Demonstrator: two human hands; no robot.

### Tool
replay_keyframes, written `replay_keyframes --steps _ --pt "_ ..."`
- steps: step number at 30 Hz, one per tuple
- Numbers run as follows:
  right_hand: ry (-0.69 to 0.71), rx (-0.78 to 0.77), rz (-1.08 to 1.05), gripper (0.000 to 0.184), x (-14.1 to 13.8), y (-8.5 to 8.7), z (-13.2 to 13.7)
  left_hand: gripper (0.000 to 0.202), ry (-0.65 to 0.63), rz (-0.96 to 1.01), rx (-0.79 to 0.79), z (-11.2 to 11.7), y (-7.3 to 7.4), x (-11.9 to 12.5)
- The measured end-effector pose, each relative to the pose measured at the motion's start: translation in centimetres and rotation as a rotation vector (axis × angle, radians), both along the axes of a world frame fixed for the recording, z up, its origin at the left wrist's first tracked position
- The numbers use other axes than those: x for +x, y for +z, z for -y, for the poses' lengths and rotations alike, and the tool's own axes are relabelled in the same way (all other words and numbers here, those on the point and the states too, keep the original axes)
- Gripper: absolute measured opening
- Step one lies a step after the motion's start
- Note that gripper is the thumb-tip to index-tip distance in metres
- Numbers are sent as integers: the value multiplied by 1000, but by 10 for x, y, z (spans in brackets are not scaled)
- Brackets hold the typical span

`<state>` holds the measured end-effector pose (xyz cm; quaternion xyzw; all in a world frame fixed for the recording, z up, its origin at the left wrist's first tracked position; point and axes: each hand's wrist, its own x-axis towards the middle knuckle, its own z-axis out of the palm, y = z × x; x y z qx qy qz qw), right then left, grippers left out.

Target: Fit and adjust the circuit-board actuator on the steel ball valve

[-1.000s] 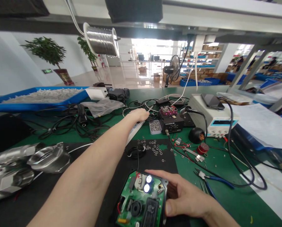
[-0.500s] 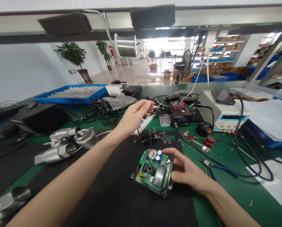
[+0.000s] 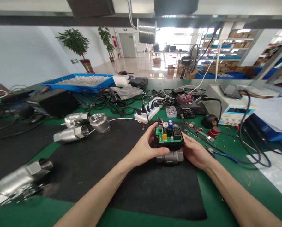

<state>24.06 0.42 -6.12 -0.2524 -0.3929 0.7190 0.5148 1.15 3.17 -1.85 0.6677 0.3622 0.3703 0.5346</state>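
A black actuator housing with its top off stands upright, showing a green circuit board with blue capacitors, a yellow part and a black block. Beneath the housing sits a steel valve body, over the black mat. My left hand is closed round the housing's left side, its thumb lying across the front. At the right side my right hand holds the housing and is close to the valve's end; some of its fingers are hidden behind.
Several loose steel valves lie to the left. Behind the housing are a white power strip, a tin of small metal parts and a soldering station. Blue-handled pliers, cables and a power supply occupy the right.
My left hand has come back from near the power strip to the housing's left side. The housing, tilted in my right hand before, is now level and farther from me. The view has shifted.
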Motion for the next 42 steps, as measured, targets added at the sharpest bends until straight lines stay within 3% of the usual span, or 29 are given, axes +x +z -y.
replay_keyframes --steps 4,7,12,19,25,30,36,42 --pt "-2 5 71 48 1 0 0 97 -41 82 2 9 2 1" --pt "-93 28 141 46 1 1 0 85 94 56 64 21 -3 4" --pt "-196 147 254 38 -1 5 4 88 304 3 193 37 -9 11" --pt "-355 373 485 34 2 11 10 88 301 33 227 32 -7 0" --pt "-508 617 642 28 0 46 17 91 242 22 223 33 -10 -5" --pt "-541 825 863 26 -18 77 6 86 355 -36 202 27 -3 -2" --pt "-594 678 959 28 -12 90 -27 98 457 -407 302 4 24 12" --pt "-605 604 1021 32 8 92 -42 103 396 -495 341 -7 32 16"
